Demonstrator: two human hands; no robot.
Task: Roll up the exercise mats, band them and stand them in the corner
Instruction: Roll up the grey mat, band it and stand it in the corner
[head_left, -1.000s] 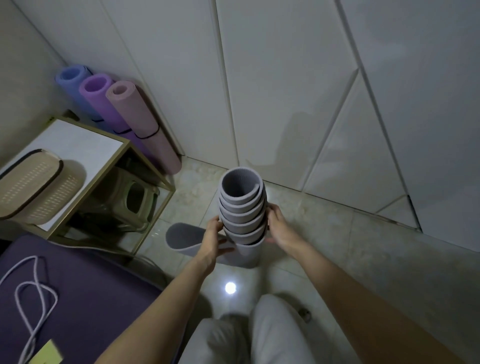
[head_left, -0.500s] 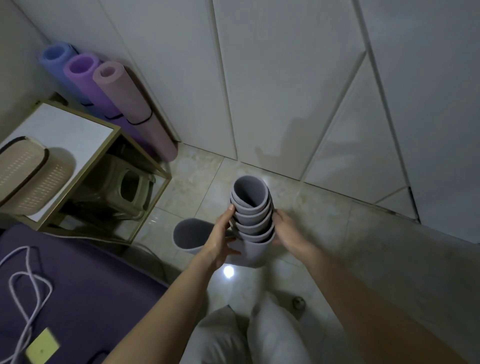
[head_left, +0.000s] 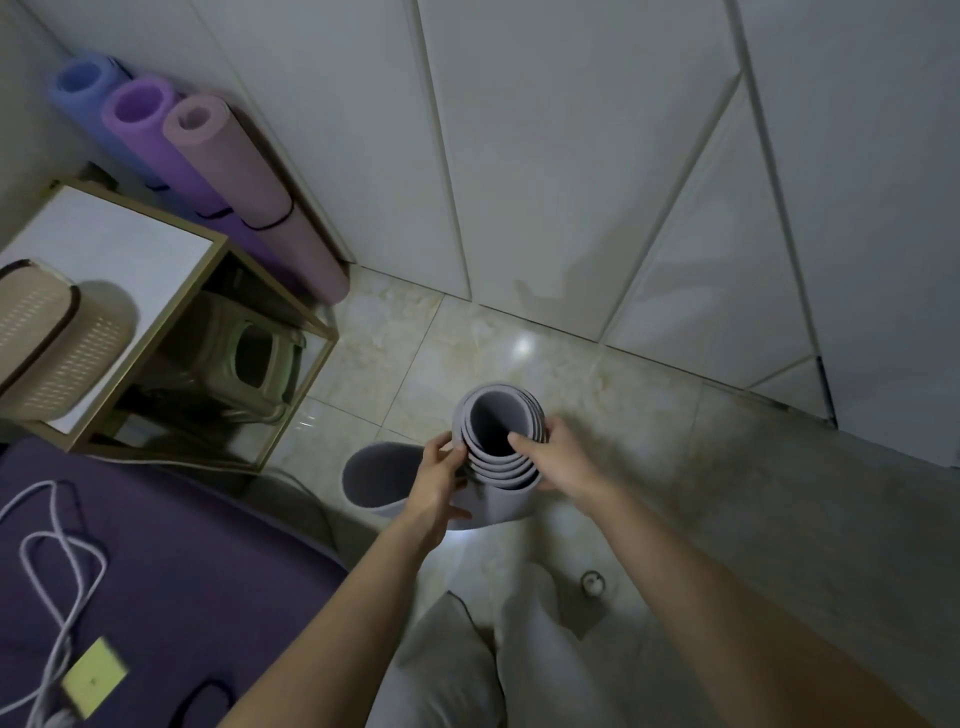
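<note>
We saw the grey foam exercise mat (head_left: 501, 470) standing on end on the tiled floor (head_left: 675, 467), loosely coiled, its layers stepped at the top and its outer flap (head_left: 376, 480) curling open leftward. The blue rolled mat (head_left: 83, 85), purple rolled mat (head_left: 137, 111) and dusty-pink rolled mat (head_left: 234, 171) leaned in the corner, dark-banded.

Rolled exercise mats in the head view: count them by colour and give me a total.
blue mat: 1
purple mat: 1
dusty pink mat: 1
grey mat, only part rolled: 1
Total: 4
</note>
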